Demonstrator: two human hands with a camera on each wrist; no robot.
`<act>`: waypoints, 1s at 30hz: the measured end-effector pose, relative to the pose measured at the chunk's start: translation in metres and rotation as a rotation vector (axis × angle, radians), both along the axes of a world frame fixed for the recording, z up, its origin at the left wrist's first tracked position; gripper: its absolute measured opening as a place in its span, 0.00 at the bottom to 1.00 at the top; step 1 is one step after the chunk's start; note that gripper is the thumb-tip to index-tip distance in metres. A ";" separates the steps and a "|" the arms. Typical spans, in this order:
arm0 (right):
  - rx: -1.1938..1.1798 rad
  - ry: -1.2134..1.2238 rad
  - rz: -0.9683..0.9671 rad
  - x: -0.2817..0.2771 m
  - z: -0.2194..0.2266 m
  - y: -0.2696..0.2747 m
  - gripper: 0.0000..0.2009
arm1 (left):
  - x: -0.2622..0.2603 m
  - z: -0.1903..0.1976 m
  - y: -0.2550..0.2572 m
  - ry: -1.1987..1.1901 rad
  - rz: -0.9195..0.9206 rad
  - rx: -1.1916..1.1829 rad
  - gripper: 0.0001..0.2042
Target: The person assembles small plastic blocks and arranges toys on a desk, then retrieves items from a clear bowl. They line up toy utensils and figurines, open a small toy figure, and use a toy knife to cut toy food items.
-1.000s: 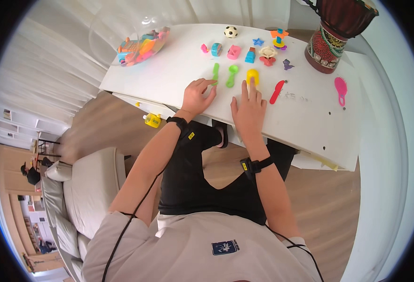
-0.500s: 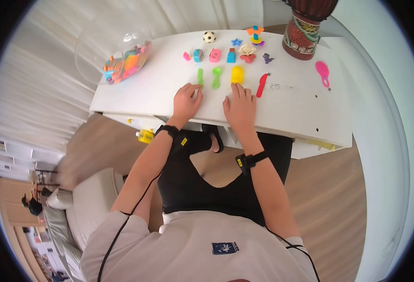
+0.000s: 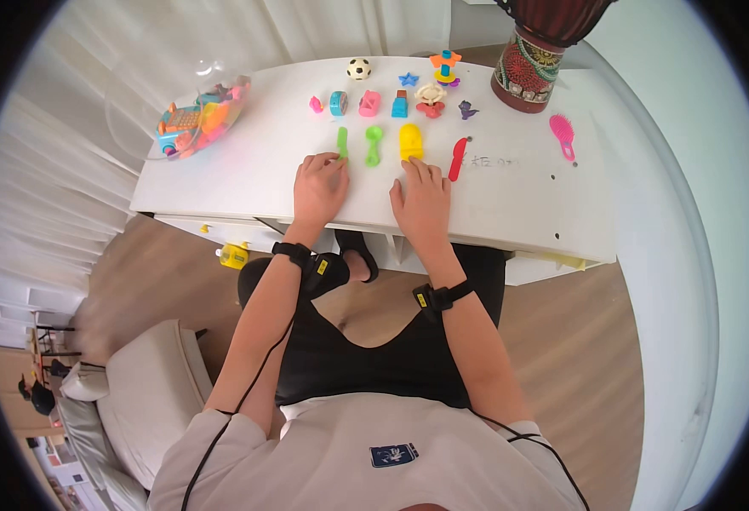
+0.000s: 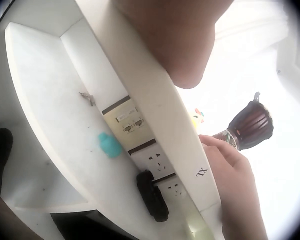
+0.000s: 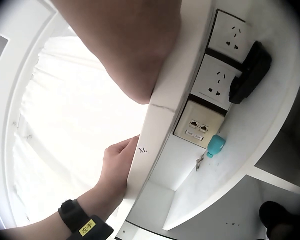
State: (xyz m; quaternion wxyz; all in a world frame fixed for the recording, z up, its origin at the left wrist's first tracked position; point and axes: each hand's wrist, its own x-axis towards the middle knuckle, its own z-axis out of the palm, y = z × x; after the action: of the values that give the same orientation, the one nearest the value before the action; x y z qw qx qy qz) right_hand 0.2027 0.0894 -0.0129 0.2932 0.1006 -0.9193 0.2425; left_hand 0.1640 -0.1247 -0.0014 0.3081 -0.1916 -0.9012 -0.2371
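In the head view, the left hand point(image 3: 318, 192) rests on the white table, its fingertips at the near end of a green stick-like toy point(image 3: 342, 140). Beside that toy lies a green spoon point(image 3: 374, 146). The right hand point(image 3: 424, 207) has its fingers extended, their tips at the lower edge of a yellow toy point(image 3: 410, 139); whether they press it is unclear. A red toy knife point(image 3: 458, 159) lies to the right. Each wrist view shows part of its own hand, left point(image 4: 177, 45) and right point(image 5: 132, 50), above the table edge, with fingertips hidden.
Small toys stand farther back, among them a ball point(image 3: 358, 69), a blue star point(image 3: 408, 79) and a pink cup-like toy point(image 3: 369, 104). A clear bowl of toys point(image 3: 128, 115) is at the left; a drum point(image 3: 528, 72) and pink brush point(image 3: 563, 134) are at the right.
The head view has shifted, so the table and toys appear farther left. The right fingertips have drawn back from over the yellow toy to its near edge. The left hand stays by the green stick-like toy.
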 end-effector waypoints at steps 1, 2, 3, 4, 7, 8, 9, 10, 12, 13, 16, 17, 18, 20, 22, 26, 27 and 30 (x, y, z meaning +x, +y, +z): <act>-0.004 0.004 -0.007 0.000 0.000 0.000 0.21 | 0.001 0.000 0.000 -0.003 0.006 0.014 0.10; -0.012 0.007 -0.016 0.000 0.000 -0.001 0.21 | 0.001 0.000 -0.001 -0.007 0.010 0.025 0.10; -0.009 0.001 -0.015 0.000 0.000 -0.001 0.21 | 0.001 -0.002 -0.001 -0.014 0.012 0.028 0.10; -0.012 0.014 -0.019 0.000 0.000 0.000 0.21 | 0.001 -0.003 -0.001 -0.020 0.015 0.030 0.10; 0.005 0.023 -0.029 -0.001 -0.001 0.001 0.21 | 0.003 -0.001 0.002 -0.036 0.027 0.083 0.11; 0.028 0.014 -0.036 -0.002 -0.002 0.000 0.21 | 0.006 0.002 0.002 -0.049 0.034 0.135 0.12; 0.014 0.017 -0.009 -0.002 -0.003 -0.002 0.21 | 0.006 0.005 0.000 -0.045 0.061 0.122 0.12; 0.006 0.005 -0.015 -0.002 -0.003 -0.001 0.21 | 0.003 0.005 0.000 -0.072 0.057 0.235 0.12; 0.001 -0.019 -0.023 -0.002 -0.003 0.001 0.21 | -0.015 0.001 -0.011 -0.030 0.038 0.405 0.12; 0.002 -0.014 -0.008 -0.001 -0.002 0.002 0.21 | -0.028 -0.001 -0.020 -0.022 0.052 0.406 0.12; -0.019 -0.034 0.003 -0.002 0.003 0.001 0.20 | -0.075 -0.004 -0.055 -0.261 0.228 0.521 0.21; -0.032 -0.042 0.000 -0.001 0.004 0.000 0.20 | -0.092 -0.005 -0.061 -0.256 0.235 0.524 0.21; -0.044 -0.053 -0.005 0.000 0.005 0.000 0.21 | -0.107 -0.007 -0.066 -0.275 0.233 0.460 0.26; -0.083 -0.049 0.011 0.005 0.008 0.000 0.21 | -0.128 -0.009 -0.070 -0.297 0.221 0.392 0.31; -0.123 -0.040 0.003 0.000 0.014 0.007 0.21 | -0.147 -0.010 -0.064 -0.195 0.091 0.372 0.38; -0.574 -0.060 0.092 -0.024 0.028 0.056 0.22 | -0.159 -0.012 -0.060 -0.276 0.026 0.351 0.40; -0.456 0.029 0.067 -0.036 0.032 0.082 0.23 | -0.162 -0.016 -0.060 -0.210 0.034 0.349 0.32; -0.337 -0.051 -0.082 -0.079 0.041 0.143 0.25 | -0.168 -0.017 -0.059 -0.228 0.022 0.290 0.23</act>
State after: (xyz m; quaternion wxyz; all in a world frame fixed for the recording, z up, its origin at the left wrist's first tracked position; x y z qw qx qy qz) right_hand 0.1234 0.2324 0.0284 0.2923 0.0062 -0.8761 0.3834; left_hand -0.0037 -0.1839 -0.0185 0.2309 -0.1073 -0.8887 -0.3814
